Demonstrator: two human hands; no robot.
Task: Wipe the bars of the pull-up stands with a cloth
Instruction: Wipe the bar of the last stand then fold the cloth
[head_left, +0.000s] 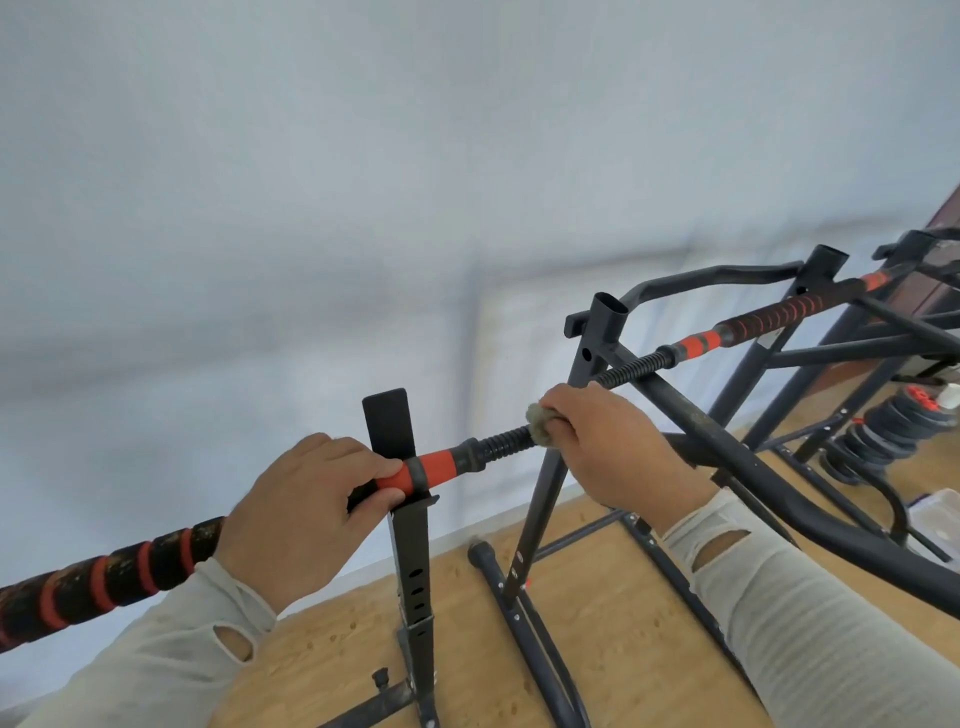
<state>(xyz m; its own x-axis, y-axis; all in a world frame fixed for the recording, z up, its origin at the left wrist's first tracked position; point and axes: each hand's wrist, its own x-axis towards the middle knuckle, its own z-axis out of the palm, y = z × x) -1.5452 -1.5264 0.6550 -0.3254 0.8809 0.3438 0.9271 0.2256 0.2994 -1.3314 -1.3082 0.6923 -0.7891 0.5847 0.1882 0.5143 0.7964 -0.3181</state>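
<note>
Bar (441, 464) with black-and-orange foam grip and threaded metal end, resting in cradle of upright stand (410, 545) over wooden floor (597, 597). Left hand (301, 514), fingers clenched round bar just beside cradle, steadying it. Right hand (605, 441), fingers clenched round grey-green cloth (540, 422) wrapped on threaded end. Second bar (748, 325) lying across neighbouring frame, further right. Judged stiff and fairly heavy, liable to roll in cradle; foam grippy, threads ridged and likely to snag soft, light cloth. Best held on foam near support, cloth bunched fully round metal.
</note>
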